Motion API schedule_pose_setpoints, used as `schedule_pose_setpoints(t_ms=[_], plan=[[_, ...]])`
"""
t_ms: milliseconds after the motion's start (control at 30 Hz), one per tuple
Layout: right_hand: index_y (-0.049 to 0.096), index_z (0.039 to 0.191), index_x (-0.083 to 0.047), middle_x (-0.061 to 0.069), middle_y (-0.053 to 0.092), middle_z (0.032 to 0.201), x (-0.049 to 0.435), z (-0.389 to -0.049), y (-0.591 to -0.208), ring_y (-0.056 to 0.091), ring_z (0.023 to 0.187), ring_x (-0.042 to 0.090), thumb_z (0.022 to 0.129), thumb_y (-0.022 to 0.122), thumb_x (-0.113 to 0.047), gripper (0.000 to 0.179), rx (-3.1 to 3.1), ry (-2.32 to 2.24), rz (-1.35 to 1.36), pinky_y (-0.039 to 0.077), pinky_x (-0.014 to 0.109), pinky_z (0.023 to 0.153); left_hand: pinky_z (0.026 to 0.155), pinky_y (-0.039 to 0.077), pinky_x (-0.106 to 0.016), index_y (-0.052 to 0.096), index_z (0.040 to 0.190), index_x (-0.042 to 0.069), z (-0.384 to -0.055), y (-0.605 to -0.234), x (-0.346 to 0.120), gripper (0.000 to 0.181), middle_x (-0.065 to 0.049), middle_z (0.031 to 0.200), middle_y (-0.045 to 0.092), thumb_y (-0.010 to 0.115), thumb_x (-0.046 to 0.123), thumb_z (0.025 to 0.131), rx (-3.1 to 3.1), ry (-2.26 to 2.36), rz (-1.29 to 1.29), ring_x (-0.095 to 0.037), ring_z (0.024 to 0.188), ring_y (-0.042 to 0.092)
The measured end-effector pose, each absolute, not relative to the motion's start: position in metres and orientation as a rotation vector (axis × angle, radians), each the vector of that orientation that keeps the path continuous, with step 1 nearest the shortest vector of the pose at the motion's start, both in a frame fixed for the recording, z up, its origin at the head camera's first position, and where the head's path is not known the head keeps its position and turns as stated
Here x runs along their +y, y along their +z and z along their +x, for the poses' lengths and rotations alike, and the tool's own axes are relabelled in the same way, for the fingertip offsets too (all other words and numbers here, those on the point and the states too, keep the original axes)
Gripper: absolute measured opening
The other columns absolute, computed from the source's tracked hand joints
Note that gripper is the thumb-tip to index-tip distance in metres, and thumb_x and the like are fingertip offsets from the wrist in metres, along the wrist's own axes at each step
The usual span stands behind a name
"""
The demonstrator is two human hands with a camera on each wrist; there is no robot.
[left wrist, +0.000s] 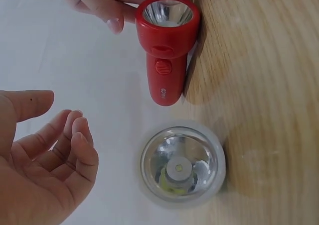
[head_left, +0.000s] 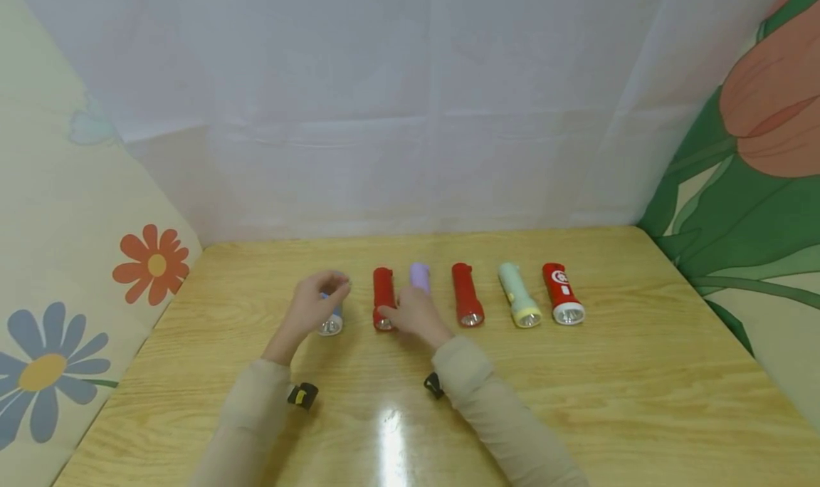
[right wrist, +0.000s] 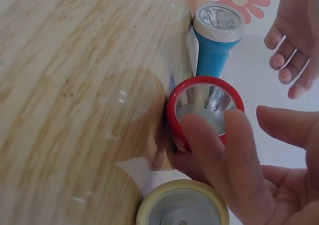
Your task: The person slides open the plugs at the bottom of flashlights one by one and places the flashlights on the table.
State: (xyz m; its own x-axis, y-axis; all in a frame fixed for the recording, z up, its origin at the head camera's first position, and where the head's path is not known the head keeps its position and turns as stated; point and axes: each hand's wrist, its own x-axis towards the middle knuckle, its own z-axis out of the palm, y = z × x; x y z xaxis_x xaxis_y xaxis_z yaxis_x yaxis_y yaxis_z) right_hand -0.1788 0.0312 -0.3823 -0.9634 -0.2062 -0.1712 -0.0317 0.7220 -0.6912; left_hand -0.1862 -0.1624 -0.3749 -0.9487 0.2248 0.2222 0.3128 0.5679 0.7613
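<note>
- The left hand (head_left: pixel 310 304) hung over the blue flashlight (head_left: pixel 331 323), its fingers loosely bent and the thumb well apart from them, with hold of nothing.
- The blue flashlight lay on the desk (head_left: pixel 576 401) below the left fingers, its white-rimmed lamp end toward the person; the left wrist view showed a gap between it and the hand.
- The right hand (head_left: pixel 418 315) was at the lamp end of the red flashlight (head_left: pixel 384 291), thumb and fingers spread apart, not gripping it; I could not tell whether a fingertip touched it.
- The red flashlight lay on the desk just left of most of the right fingers and to the right of the left fingers.
- The purple flashlight (head_left: pixel 419 275) reached out just beyond the right fingers, and the right hand hid its lamp end from the head view.
- To the right of the right fingers lay, in order, a second red flashlight (head_left: pixel 467 292), a green flashlight (head_left: pixel 517 291) with a yellow rim, and, farthest, a red-and-white flashlight (head_left: pixel 563 292).
- White cloth (head_left: pixel 410 117) hung beyond the fingers, behind the desk.
</note>
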Motion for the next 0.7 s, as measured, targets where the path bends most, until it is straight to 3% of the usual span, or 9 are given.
schedule_pose_setpoints(t_ms=[500,700], plan=[[0.054,0.06,-0.006,0.0,0.048,0.046,0.028,-0.184,-0.389,0.045,0.041,0.011,0.085,0.064,-0.022,0.031,2.786,-0.972,-0.239,0.036,0.021,0.039,0.072,0.05,-0.038,0.058,0.108,-0.002,-0.224,-0.365,-0.145,0.027,-0.017,0.096,0.061,0.055,0.017,0.089,-2.817,-1.301,-0.409,-0.028,0.087,0.057],[0.055,0.061,-0.007,0.001,0.049,0.047,0.027,-0.184,-0.389,0.045,0.04,0.011,0.086,0.063,-0.022,0.03,2.757,-0.998,-0.229,0.036,0.021,0.039,0.078,0.049,-0.042,0.057,0.109,-0.006,-0.238,-0.374,-0.142,0.028,-0.023,0.103,0.06,0.054,0.015,0.09,-2.872,-1.291,-0.364,-0.034,0.095,0.055]])
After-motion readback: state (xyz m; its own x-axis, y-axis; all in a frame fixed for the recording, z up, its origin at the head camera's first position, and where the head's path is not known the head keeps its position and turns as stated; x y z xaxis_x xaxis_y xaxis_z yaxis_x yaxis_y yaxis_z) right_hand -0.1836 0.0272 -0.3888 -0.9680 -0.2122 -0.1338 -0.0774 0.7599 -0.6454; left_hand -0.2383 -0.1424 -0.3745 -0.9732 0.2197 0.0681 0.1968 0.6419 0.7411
